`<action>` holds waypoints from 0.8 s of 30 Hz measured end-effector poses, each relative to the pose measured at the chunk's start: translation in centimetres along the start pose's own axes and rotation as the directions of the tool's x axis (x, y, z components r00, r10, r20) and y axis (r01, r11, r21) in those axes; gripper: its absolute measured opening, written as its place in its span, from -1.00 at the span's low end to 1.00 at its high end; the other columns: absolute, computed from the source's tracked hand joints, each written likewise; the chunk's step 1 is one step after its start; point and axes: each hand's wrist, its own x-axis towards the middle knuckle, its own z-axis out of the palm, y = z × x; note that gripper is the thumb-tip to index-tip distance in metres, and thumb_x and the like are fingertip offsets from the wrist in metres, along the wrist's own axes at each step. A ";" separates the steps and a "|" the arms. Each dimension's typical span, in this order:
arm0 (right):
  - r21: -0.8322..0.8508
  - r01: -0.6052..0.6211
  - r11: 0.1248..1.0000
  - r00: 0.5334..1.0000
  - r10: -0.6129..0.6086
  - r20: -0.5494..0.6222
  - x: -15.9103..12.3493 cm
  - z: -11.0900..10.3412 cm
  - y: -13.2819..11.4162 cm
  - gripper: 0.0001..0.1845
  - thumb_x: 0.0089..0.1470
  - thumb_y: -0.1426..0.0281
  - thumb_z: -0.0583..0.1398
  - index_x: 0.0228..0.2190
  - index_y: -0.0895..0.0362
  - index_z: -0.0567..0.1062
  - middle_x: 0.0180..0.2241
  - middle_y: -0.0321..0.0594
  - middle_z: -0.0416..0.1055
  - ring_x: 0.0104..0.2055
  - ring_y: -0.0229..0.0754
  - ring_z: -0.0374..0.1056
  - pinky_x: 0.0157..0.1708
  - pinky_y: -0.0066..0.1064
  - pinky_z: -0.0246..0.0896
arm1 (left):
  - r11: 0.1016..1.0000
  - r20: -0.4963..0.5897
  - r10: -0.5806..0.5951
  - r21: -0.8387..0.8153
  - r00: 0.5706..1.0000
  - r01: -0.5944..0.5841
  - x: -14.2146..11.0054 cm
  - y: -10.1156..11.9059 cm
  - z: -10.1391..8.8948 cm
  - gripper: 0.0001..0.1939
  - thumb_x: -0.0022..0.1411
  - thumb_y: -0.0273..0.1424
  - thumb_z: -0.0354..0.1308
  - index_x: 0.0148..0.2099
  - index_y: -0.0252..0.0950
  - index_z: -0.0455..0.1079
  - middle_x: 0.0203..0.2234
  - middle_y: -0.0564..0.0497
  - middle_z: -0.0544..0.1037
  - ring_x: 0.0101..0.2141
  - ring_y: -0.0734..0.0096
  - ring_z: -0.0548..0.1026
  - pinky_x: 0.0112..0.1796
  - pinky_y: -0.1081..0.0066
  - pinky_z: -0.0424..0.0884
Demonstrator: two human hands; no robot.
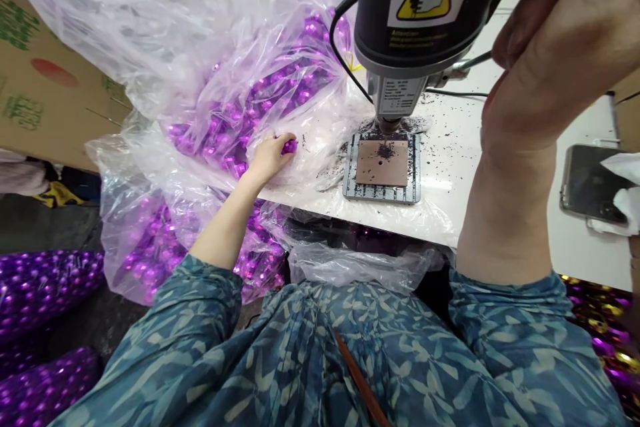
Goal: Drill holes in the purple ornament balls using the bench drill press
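A shiny purple faceted bead (289, 146) is pinched between the thumb and fingers of my left hand (271, 159), low over the white table. Just beyond that hand, many similar purple beads (235, 121) lie in a clear plastic bag. My right hand (555, 40), raised at the upper right, is curled round the end of the feed lever (476, 60) of a drill press (420, 20). Most of the lever's grip is hidden by the fingers. Beneath the drill's chuck (390, 124), a brown square plate (381, 173) with a small dark hole rests on a slotted metal base (410, 195).
Dark shavings (385, 150) cover the plate and nearby tabletop (450, 193). A phone (593, 183) lies at the right beside white tissue (627, 207). A cardboard box (60, 67) stands left. Bags of purple beads (45, 290) sit on the floor. A black cable (336, 33) loops beside the drill.
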 end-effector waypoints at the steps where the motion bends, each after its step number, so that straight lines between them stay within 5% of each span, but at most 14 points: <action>1: -0.063 0.026 0.998 0.999 -0.028 -0.040 -0.2 0.1 -0.2 -0.29 -0.36 -0.26 0.29 -0.69 0.19 0.37 -0.63 -0.37 0.34 -0.56 -0.54 0.35 -0.39 -0.64 0.29 | 0.985 -0.063 0.038 -0.166 0.997 -0.048 0.1 0.1 0.3 -0.53 0.37 -0.31 0.27 0.29 -0.19 0.53 0.09 -0.26 0.71 0.09 -0.10 0.69 0.16 -0.03 0.61; 4: -0.185 0.077 0.980 0.994 -0.090 -0.061 -0.8 0.1 -0.9 -0.22 -0.24 -0.35 0.22 -0.63 0.17 0.44 -0.59 -0.30 0.43 -0.52 -0.49 0.42 -0.36 -0.58 0.34 | 0.773 -0.206 0.101 -0.599 0.973 -0.207 0.4 1.1 1.4 -0.42 0.47 -0.04 0.24 0.43 -0.04 0.38 0.16 -0.16 0.68 0.01 0.13 0.74 0.03 0.14 0.70; 8: -0.211 0.123 0.970 0.992 -0.128 -0.010 -1.0 0.3 -1.3 -0.19 -0.18 -0.39 0.20 -0.67 0.15 0.36 -0.64 -0.31 0.35 -0.58 -0.57 0.31 -0.43 -0.60 0.20 | 0.528 -0.157 0.205 -0.813 0.966 -0.244 0.2 3.6 3.2 -0.31 0.55 0.23 0.02 0.50 0.02 0.31 0.15 -0.15 0.69 -0.05 0.14 0.78 -0.05 0.14 0.75; 12: -0.237 0.102 0.966 0.995 -0.104 0.005 -1.0 0.6 -2.0 -0.22 -0.13 -0.34 0.22 -0.69 0.14 0.31 -0.69 -0.39 0.25 -0.60 -0.66 0.24 -0.47 -0.66 0.07 | 0.439 -0.061 0.270 -0.880 0.961 -0.179 -0.4 6.2 5.5 -0.25 0.51 0.32 0.03 0.50 0.03 0.33 0.17 -0.16 0.68 0.02 0.10 0.77 -0.05 0.13 0.76; 17: -0.281 0.057 0.958 0.998 -0.059 0.001 -1.2 0.7 -2.7 -0.22 -0.15 -0.36 0.17 -0.69 0.13 0.32 -0.69 -0.42 0.25 -0.61 -0.68 0.19 -0.49 -0.70 0.03 | 0.309 0.011 0.307 -0.947 0.952 -0.089 -0.6 8.0 8.7 -0.20 0.30 0.28 0.39 0.35 -0.06 0.41 0.17 -0.19 0.69 0.04 0.10 0.74 -0.05 0.13 0.76; 24: -0.269 0.113 0.956 0.992 -0.125 -0.026 -1.4 0.5 -1.7 -0.11 -0.20 -0.49 0.14 -0.69 0.14 0.38 -0.67 -0.40 0.32 -0.60 -0.62 0.25 -0.44 -0.60 0.17 | 0.392 -0.112 0.272 -0.894 0.956 -0.216 0.5 8.9 10.6 -0.19 0.26 0.21 0.47 0.34 -0.15 0.46 0.08 -0.16 0.72 0.05 0.16 0.72 0.09 0.18 0.68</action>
